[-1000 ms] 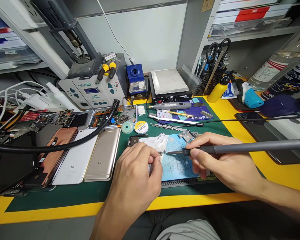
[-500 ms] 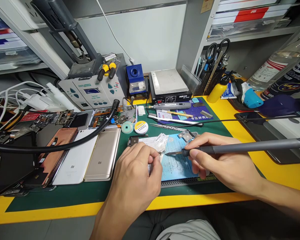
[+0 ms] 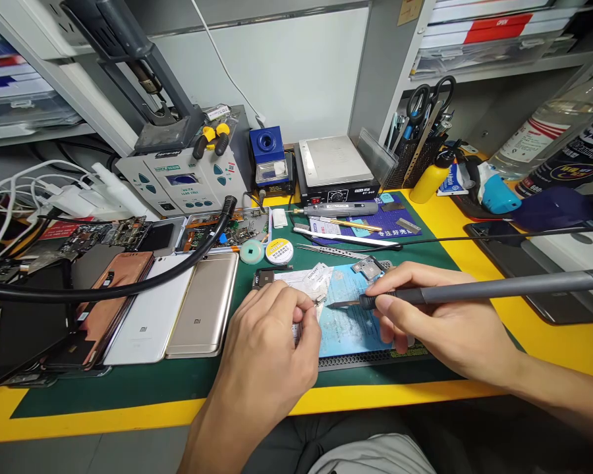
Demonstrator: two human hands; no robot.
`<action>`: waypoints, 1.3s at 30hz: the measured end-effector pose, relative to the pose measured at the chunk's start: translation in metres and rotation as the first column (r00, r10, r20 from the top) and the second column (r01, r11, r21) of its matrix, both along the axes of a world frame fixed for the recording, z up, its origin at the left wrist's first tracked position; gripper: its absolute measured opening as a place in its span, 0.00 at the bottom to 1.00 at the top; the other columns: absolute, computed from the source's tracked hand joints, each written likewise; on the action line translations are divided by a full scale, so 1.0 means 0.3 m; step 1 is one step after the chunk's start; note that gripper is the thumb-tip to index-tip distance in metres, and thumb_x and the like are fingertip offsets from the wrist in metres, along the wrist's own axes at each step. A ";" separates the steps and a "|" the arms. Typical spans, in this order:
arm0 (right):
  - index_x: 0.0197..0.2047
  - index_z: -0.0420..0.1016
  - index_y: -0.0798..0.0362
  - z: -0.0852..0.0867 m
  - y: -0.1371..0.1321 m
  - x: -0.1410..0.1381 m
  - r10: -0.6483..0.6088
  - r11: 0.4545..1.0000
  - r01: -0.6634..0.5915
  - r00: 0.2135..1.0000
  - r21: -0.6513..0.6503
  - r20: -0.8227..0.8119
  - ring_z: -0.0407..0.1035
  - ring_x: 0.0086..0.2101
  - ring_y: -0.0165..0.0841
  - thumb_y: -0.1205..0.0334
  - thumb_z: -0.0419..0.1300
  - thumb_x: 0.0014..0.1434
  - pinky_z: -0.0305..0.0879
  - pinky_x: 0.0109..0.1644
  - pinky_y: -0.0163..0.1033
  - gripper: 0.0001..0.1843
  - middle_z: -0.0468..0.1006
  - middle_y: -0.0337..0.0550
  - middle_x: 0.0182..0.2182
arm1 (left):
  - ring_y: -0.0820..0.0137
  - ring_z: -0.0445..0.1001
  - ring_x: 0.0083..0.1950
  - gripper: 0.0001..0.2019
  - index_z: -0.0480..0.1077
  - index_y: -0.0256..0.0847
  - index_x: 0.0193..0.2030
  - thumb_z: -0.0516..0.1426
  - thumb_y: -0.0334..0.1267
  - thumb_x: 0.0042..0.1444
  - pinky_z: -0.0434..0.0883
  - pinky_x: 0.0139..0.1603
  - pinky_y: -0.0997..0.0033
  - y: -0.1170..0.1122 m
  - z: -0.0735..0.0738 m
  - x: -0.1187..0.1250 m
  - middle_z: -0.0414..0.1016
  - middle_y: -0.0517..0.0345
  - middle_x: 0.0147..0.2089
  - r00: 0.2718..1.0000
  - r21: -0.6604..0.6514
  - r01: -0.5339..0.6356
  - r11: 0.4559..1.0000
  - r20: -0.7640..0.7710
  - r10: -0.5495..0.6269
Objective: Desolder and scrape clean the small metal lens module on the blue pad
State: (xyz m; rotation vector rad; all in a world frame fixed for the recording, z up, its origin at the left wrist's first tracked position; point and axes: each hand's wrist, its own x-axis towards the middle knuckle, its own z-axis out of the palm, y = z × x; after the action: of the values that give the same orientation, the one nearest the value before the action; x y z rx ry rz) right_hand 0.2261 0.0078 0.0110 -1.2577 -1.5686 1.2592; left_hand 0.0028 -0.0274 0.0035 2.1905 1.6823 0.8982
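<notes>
My left hand (image 3: 271,342) is closed, with thumb and forefinger pinching a tiny metal part (image 3: 320,300); its exact kind is too small to make out. A grey soldering iron (image 3: 474,288) lies in my right hand (image 3: 449,322), gripped near its black collar. The iron's dark tip (image 3: 338,304) points left and stops just short of the metal part. Both hands are over a blue printed sheet (image 3: 356,329). Beyond my right fingertips sits a small phone module (image 3: 368,268) with a silver plate. A dark phone piece (image 3: 263,279) lies past my left knuckles.
Phones, including a gold one (image 3: 202,306), lie at the left under a thick black hose (image 3: 143,289). Tweezers (image 3: 331,251), a toothbrush (image 3: 346,236) and a round tin (image 3: 279,251) lie behind my hands. A hot-air station (image 3: 178,181) and a hot plate (image 3: 336,164) stand at the back.
The soldering iron's tip has drawn back slightly to the right of the metal part, and its rear end has tilted a little. My left hand has stayed in place.
</notes>
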 end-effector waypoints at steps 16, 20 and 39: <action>0.37 0.81 0.50 0.003 0.000 0.001 -0.005 1.000 0.005 1.000 0.000 0.009 0.73 0.14 0.31 0.58 0.68 0.64 0.70 0.16 0.30 0.06 0.80 0.37 0.18 | 0.67 0.70 0.35 0.09 0.70 0.42 0.34 0.55 0.29 0.66 0.65 0.37 0.64 0.000 0.002 -0.004 0.74 0.59 0.33 1.000 -0.002 -0.002 1.000 -0.001 0.002; 0.36 0.82 0.50 0.004 0.003 0.000 -0.011 1.000 0.011 1.000 -0.013 0.001 0.73 0.14 0.32 0.57 0.70 0.62 0.71 0.16 0.31 0.06 0.80 0.38 0.18 | 0.67 0.71 0.35 0.09 0.70 0.42 0.34 0.54 0.30 0.66 0.65 0.37 0.64 -0.001 -0.002 0.000 0.74 0.59 0.34 1.000 -0.006 -0.008 1.000 0.003 0.008; 0.34 0.78 0.51 0.026 0.013 0.011 -0.022 0.989 -0.003 0.986 -0.149 -0.163 0.72 0.15 0.31 0.57 0.68 0.62 0.69 0.18 0.31 0.08 0.76 0.34 0.17 | 0.69 0.69 0.27 0.11 0.71 0.45 0.32 0.54 0.36 0.67 0.61 0.27 0.69 0.011 0.070 -0.009 0.71 0.64 0.26 0.997 -0.208 -0.040 0.977 -0.069 0.026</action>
State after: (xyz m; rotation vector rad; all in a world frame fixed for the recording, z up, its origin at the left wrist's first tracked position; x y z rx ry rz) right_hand 0.2293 0.0118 0.0189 -1.2165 -1.3710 1.4578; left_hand 0.0000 -0.0242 0.0244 2.0780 1.7599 0.6303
